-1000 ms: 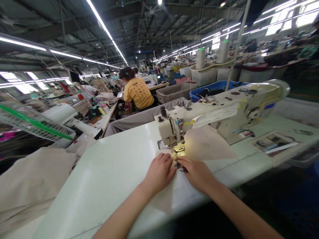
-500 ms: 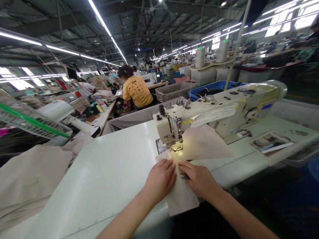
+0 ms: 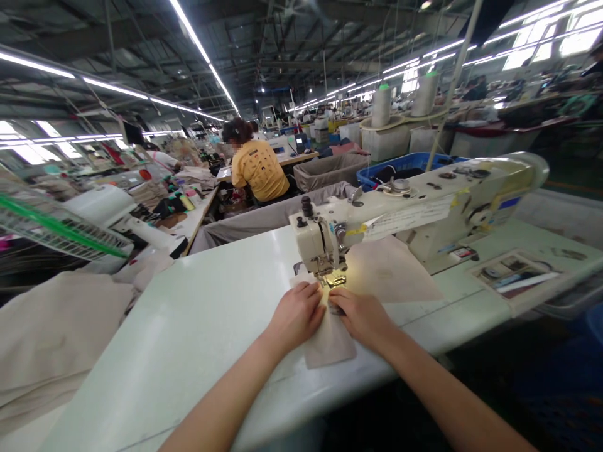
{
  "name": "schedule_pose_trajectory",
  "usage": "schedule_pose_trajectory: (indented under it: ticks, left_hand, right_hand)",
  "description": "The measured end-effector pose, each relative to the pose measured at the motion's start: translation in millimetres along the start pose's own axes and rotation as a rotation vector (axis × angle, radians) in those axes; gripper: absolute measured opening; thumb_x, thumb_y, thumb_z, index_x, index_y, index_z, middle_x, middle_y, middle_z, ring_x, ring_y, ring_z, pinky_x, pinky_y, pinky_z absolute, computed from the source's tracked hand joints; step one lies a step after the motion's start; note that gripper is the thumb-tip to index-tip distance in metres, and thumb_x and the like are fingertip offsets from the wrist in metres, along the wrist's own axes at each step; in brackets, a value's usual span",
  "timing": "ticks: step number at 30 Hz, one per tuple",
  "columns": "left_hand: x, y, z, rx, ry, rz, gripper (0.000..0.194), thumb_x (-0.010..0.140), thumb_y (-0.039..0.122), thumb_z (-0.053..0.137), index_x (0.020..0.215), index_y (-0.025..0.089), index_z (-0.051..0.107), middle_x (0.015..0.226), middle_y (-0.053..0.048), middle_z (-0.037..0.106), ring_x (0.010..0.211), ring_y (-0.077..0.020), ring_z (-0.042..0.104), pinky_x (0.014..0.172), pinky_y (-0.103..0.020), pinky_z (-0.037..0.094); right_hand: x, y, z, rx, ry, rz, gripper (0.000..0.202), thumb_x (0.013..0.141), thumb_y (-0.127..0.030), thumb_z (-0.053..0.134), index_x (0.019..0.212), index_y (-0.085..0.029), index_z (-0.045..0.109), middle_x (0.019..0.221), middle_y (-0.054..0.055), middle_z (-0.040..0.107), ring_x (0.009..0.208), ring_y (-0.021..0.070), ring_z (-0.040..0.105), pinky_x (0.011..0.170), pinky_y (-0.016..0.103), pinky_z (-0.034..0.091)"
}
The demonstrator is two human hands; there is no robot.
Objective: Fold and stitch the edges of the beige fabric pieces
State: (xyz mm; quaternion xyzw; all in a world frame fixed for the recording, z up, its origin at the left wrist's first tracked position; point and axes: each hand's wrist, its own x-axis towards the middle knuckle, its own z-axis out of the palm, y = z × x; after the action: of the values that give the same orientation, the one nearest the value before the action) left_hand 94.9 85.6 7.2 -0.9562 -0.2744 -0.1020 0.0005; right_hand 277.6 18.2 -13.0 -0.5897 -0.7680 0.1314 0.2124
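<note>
A beige fabric piece [image 3: 330, 346] lies under the needle area of a white sewing machine [image 3: 313, 248], its near end toward the table's front edge. My left hand [image 3: 298, 317] presses on its left side, fingers bent together and fingertips close to the presser foot [image 3: 325, 277]. On the other side, my right hand [image 3: 365, 317] pinches the cloth near the lit metal guide [image 3: 336, 281]. Dark thread snips [image 3: 335, 309] are tucked in that hand, partly hidden by the fingers. More beige cloth [image 3: 386, 273] is spread beneath the machine arm.
The pale green table [image 3: 211, 314] extends left. Piled beige cloth [image 3: 61, 326] lies at far left, near a wire rack with a green strip [image 3: 61, 226]. A small tool tray [image 3: 518, 273] is set in the table at right. A person in a yellow shirt [image 3: 261, 169] sits ahead.
Both hands have moved forward, closer to the presser foot, and the fabric piece has gone with them. Its near end has drawn back from the table's front edge.
</note>
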Motion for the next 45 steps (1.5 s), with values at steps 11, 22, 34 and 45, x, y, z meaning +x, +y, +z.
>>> schedule_pose_trajectory:
  ticks: [11,22,34,45]
  left_hand:
    - [-13.0,10.7,7.8,-0.001,0.075,-0.018,0.023,0.097,0.017,0.048,0.114,0.016,0.064,0.125,-0.013,0.065,0.119,-0.0280,0.060,0.100,-0.046,0.054]
    - [-18.1,14.3,7.9,-0.077,0.109,-0.021,0.024,0.094,0.014,0.053,0.115,0.015,0.063,0.124,-0.013,0.067,0.119,-0.0274,0.061,0.102,-0.044,0.054]
    - [-21.3,20.0,6.8,-0.102,0.088,-0.036,0.030,0.092,0.025,0.060,0.120,0.016,0.061,0.128,-0.014,0.065,0.125,-0.0298,0.058,0.107,-0.046,0.050]
    - [-27.1,15.7,12.9,-0.014,0.047,-0.078,0.044,0.093,0.031,0.062,0.132,0.013,0.054,0.141,-0.018,0.057,0.133,-0.0335,0.052,0.109,-0.051,0.046]
  right_hand:
    - [-36.6,11.5,0.2,0.033,0.289,0.148,0.020,0.094,-0.015,0.050,0.103,-0.021,0.068,0.101,0.006,0.071,0.090,0.0216,0.068,0.075,0.029,0.050]
    - [-43.3,13.2,11.7,-0.067,0.197,0.179,0.021,0.096,-0.016,0.050,0.104,-0.023,0.068,0.102,0.004,0.074,0.089,0.0221,0.071,0.074,0.028,0.050]
    - [-44.6,13.1,12.3,-0.084,0.200,0.166,0.025,0.096,-0.016,0.048,0.106,-0.025,0.069,0.104,0.004,0.076,0.089,0.0223,0.072,0.073,0.029,0.052]
    - [-43.9,11.0,12.5,-0.111,0.174,0.184,0.024,0.096,-0.017,0.050,0.109,-0.024,0.069,0.107,0.005,0.076,0.092,0.0222,0.072,0.075,0.029,0.052]
